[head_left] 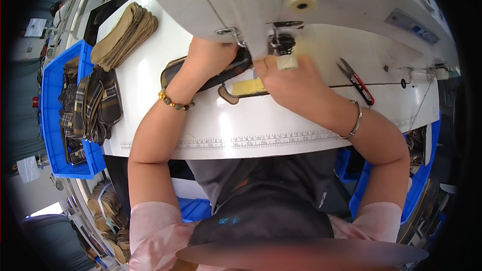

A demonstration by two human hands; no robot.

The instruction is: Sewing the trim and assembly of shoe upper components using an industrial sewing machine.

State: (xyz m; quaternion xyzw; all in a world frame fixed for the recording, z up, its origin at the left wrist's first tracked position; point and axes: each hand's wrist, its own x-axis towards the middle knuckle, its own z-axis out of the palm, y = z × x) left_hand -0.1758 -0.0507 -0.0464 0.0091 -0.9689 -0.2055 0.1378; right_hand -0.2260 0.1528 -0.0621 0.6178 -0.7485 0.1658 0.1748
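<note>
In the head view, a dark plaid piece (224, 76) lies below the sewing machine (216, 0), seemingly partway worked. Left of the machine, plaid pieces (93, 105) and tan pieces (123, 35) are stacked; whether finished cannot be told. Near the needle, the left hand (213, 57) is bent over the piece, the right hand (288, 78) curled inward; with fingertips hidden, neither grip can be told.

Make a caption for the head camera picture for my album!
Left hand on a plaid fabric piece, right hand nearby, at a white sewing machine.
</note>
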